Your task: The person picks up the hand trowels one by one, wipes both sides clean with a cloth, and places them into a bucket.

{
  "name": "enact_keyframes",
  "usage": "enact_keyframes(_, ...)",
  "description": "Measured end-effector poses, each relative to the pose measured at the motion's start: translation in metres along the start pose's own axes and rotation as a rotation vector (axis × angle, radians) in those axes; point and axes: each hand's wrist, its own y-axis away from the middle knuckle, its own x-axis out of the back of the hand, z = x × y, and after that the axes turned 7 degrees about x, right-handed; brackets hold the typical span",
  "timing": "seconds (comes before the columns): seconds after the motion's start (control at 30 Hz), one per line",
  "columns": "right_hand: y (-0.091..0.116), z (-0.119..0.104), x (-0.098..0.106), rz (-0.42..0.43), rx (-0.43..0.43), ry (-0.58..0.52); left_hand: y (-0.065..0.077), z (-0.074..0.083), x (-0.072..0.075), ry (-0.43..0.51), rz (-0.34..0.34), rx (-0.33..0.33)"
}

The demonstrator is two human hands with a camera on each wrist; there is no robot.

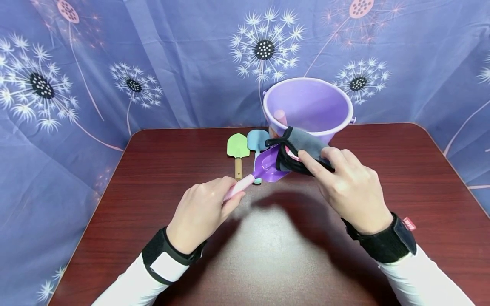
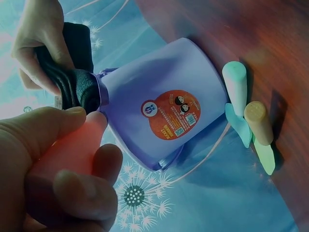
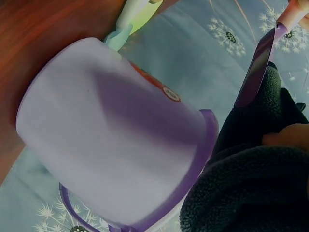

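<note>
Left hand (image 1: 199, 208): fingers wrapped round the pink handle (image 1: 239, 187) of a purple shovel (image 1: 264, 165). The shovel is held above the table (image 1: 176, 161), in front of the bucket (image 1: 321, 102), its blade angled away from the person and toward the right.

Right hand (image 1: 352, 187): grasps a dark grey cloth (image 1: 308, 142) with black edging. Cloth overlaps the far end of the purple blade and appears to touch it; exact contact under the folds cannot be told.

Bucket: light purple, upright at the back of the table, with an orange sticker (image 2: 175, 115) on its side. A pink rod-like end (image 1: 280, 116) shows inside, near the left wall; the rest of it is hidden.

Left of bucket: green shovel (image 1: 237, 145) and blue shovel (image 1: 257, 138) lie side by side, handles toward the person. Behind: blue curtain (image 1: 191, 85), dandelion print.
</note>
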Motion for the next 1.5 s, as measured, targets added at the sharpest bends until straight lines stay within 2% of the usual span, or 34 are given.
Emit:
enact_keyframes(0.27,-0.004,-0.001,0.005,0.015,-0.015,0.022,-0.001,0.001,0.001,0.004,0.007,-0.003)
enact_keyframes(0.5,-0.006,-0.005,0.005,-0.016,0.041,0.002,-0.005,0.007,-0.002,-0.056,-0.015,-0.021)
enact_keyframes(0.67,-0.006,-0.009,0.005,-0.047,0.078,-0.031,-0.007,0.009,-0.004,-0.059,-0.007,-0.04)
enact_keyframes(0.83,-0.006,-0.011,0.005,-0.066,0.103,-0.051,-0.008,0.009,-0.006,-0.089,0.02,-0.085)
enact_keyframes(1.27,-0.007,-0.008,0.007,-0.114,0.13,-0.133,-0.013,0.001,-0.008,-0.261,0.101,-0.207)
enact_keyframes(1.5,-0.002,-0.007,0.009,-0.258,0.133,-0.159,-0.014,0.001,-0.007,-0.336,0.122,-0.233)
